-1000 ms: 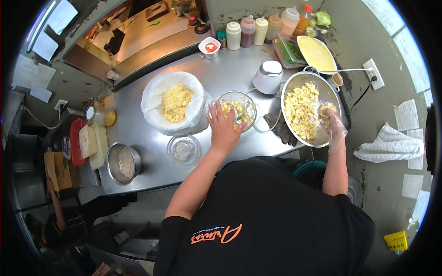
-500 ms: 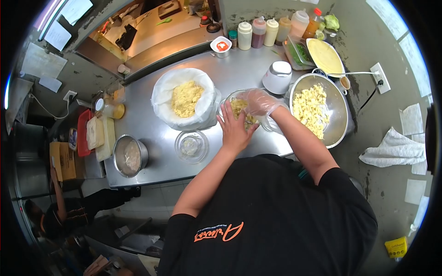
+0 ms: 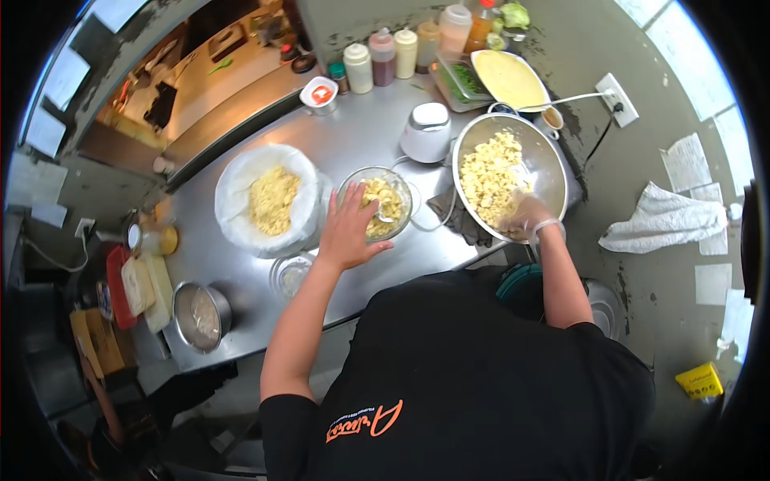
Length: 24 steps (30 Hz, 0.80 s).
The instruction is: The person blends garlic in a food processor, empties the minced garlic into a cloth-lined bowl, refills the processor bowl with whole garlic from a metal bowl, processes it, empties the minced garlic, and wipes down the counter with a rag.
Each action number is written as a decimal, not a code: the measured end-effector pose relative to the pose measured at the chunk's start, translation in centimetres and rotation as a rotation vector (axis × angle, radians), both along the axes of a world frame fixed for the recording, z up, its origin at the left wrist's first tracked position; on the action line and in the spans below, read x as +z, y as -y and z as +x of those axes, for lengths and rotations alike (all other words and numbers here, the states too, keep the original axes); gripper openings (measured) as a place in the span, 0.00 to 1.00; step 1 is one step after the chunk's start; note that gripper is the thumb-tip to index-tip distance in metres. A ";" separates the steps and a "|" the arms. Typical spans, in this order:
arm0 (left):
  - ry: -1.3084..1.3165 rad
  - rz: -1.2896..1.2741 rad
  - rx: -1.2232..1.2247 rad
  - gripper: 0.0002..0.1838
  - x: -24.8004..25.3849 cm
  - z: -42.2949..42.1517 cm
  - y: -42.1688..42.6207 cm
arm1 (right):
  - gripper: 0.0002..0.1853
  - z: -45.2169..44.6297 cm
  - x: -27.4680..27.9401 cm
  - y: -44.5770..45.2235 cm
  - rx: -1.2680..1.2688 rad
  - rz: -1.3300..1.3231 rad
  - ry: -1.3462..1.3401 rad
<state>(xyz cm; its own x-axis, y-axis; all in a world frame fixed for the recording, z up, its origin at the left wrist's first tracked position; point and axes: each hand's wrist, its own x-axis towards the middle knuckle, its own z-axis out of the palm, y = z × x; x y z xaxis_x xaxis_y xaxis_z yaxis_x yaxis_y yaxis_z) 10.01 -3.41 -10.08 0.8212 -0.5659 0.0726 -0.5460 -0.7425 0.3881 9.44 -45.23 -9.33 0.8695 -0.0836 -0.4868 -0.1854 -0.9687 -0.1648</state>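
Note:
My left hand is bare, with its fingers spread flat against the left rim of a clear blender jar or bowl. Chopped yellow pieces lie inside that vessel, around a metal part at its middle. My right hand, in a clear plastic glove, reaches into the large steel mixing bowl at its near right side. Pale yellow chunks fill much of this bowl. The right fingers are blurred and partly hidden among the chunks. A white blender base stands between the two vessels, towards the back.
Left of the jar is a white-lined tub of crumbly yellow food, with a clear lid in front. A smaller steel bowl sits at the left edge. Sauce bottles line the wall. A cord runs to the outlet.
My right hand has moved from the clear jar into the steel bowl on the right. My left hand stays at the jar. The whole view has shifted and turned.

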 end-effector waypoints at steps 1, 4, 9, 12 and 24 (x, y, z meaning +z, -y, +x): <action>0.029 0.005 0.058 0.43 -0.3 -0.3 0.6 | 0.45 -0.9 -1.2 0.4 0.063 -0.016 -0.020; 0.084 0.034 0.229 0.45 -1.4 -1.7 2.9 | 0.27 0.3 -5.8 -1.7 -0.153 0.081 0.152; 0.072 0.047 0.478 0.45 -1.4 -2.7 6.4 | 0.29 3.9 -5.9 -4.1 -0.109 0.145 0.473; 0.062 0.007 0.489 0.41 -1.2 -2.7 6.5 | 0.30 4.7 -5.5 -7.3 -0.080 -0.044 0.432; 0.009 -0.084 0.253 0.26 -1.4 -0.2 1.2 | 0.20 1.2 -4.6 2.3 -0.823 0.796 0.261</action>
